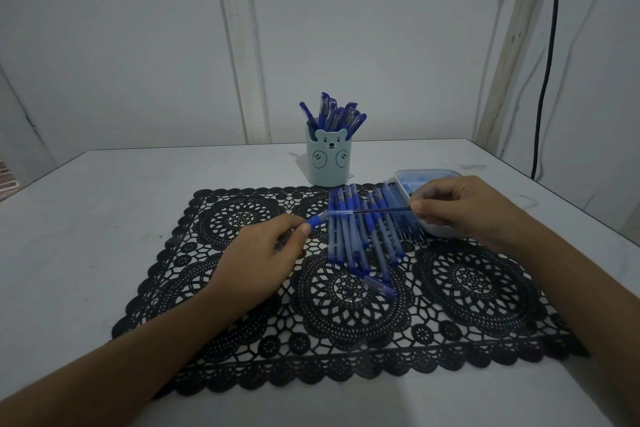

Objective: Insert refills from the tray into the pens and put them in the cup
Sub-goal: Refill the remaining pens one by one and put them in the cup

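My left grip point(265, 253) pinches the pen barrel point(320, 218), and my right grip point(464, 208) pinches the refill point(388, 210), which is partway in. If I push off-axis, I reckon it bends or jams.

You have one wide-angle view, worn on your head: it faces forward and down, close over the surface point(104, 201), reaching the wall point(121, 45) behind it.

Dim in here, everything washed cold blue-grey. The cup point(329, 163) throws just a faint, soft shadow leftward on the table point(104, 218). Fine detail looks smeary. Out at the edges, the wall posts point(239, 45) and cable point(548, 62) lean and bow.
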A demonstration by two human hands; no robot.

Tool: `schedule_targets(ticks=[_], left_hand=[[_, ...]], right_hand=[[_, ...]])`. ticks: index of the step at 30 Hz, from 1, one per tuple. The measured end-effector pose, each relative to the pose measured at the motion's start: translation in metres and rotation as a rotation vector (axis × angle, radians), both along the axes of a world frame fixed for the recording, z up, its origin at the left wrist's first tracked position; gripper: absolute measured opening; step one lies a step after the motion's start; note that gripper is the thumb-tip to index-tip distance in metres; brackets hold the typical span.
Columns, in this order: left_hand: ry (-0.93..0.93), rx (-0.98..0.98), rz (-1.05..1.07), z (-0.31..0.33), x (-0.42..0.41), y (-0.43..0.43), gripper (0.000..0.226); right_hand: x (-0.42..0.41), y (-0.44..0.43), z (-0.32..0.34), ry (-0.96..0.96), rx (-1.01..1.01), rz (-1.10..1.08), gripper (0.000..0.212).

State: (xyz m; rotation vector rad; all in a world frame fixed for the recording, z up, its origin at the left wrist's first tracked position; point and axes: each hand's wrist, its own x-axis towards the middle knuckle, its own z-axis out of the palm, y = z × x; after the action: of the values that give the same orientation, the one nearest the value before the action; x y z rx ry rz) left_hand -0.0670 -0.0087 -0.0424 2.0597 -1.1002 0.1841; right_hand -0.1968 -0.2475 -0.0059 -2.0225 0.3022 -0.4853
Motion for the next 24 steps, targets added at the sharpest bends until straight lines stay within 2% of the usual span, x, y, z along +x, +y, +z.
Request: schedule_targets(ticks=[3, 9, 14, 18, 21, 24], left_hand=[[-0.076, 0.016, -0.007, -0.001, -0.001, 0.001, 0.022], [-0.371, 0.145, -0.059, -0.001, -0.01, 0.003, 0.036], [-0.38, 0.146, -0.106, 0.0, -0.01, 0.002, 0.037], [-0.396, 0.161, -0.11, -0.001, -0.01, 0.002, 0.037], [-0.347, 0.129, -0.109, -0.001, -0.009, 0.002, 0.038], [-0.349, 0.117, -0.107, -0.002, -0.008, 0.002, 0.038]], right_hand=[[-0.001, 0.0, 0.002, 0.002, -0.023, -0.001, 0.013], [-0.008, 0.004, 0.011, 0.037, -0.014, 0.093, 0.01], [-0.004, 0.037, 0.005, 0.108, -0.103, 0.202, 0.006], [0.002, 0.059, -0.003, 0.144, -0.145, 0.284, 0.027], [0.002, 0.058, -0.003, 0.084, -0.153, 0.271, 0.021], [0.001, 0.057, -0.003, 0.004, -0.114, 0.22, 0.026]])
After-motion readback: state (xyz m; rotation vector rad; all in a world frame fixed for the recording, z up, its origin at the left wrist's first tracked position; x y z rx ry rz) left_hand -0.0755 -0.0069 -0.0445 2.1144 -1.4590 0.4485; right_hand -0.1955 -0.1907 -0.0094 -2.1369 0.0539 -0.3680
